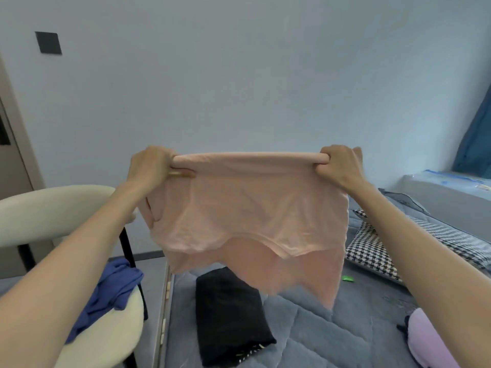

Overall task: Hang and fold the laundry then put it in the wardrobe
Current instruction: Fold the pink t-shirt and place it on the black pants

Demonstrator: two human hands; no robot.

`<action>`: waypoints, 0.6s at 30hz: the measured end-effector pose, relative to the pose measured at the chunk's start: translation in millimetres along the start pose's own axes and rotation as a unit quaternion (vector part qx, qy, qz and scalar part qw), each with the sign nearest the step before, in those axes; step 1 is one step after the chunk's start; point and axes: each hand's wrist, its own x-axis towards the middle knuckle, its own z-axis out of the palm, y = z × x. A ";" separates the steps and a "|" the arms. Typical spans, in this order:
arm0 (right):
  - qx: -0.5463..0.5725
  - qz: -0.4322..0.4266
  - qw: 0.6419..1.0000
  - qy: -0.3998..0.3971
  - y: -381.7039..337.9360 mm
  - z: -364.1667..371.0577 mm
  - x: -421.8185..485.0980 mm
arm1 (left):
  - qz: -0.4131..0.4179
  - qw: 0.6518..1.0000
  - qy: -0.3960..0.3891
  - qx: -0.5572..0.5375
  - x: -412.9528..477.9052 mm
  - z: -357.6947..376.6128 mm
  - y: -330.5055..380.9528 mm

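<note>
Above a folded black garment (231, 314) on the grey quilted bed (305, 346), my left hand (151, 167) and right hand (337, 167), fingers curled tight, grip the rolled top edge of a pale pink cotton garment (247, 208) hanging between them

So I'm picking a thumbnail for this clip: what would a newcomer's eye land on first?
The pink garment, held up mid-frame, gripped at its top edge by the left hand and right hand. Below it a folded black garment lies on the grey bed; at left a blue garment is heaped on a cream chair.
</note>
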 end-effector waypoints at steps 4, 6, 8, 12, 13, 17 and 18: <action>-0.023 -0.005 0.994 0.108 -1.9 -34.7 3.2 | 0.012 0.996 0.066 -0.065 -1.0 -19.9 14.5; -0.024 0.014 0.993 0.117 -2.1 -47.7 4.3 | 0.027 0.994 0.069 -0.079 2.3 -27.0 21.0; -0.058 0.027 0.994 0.087 1.2 -52.4 2.6 | 0.048 0.995 0.042 -0.071 5.8 -29.2 25.2; -0.137 0.072 0.979 -0.132 16.1 -32.7 -11.0 | 0.064 0.990 -0.126 0.003 4.5 0.0 33.2; -0.144 0.083 0.968 -0.186 21.2 -21.3 -18.4 | 0.066 0.982 -0.179 0.020 1.1 15.5 34.1; -0.150 0.103 0.940 -0.288 48.6 34.2 -51.7 | 0.077 0.946 -0.313 0.036 -14.7 88.9 33.0; -0.152 0.106 0.936 -0.300 55.3 46.2 -58.3 | 0.080 0.943 -0.320 0.035 -17.6 105.8 32.0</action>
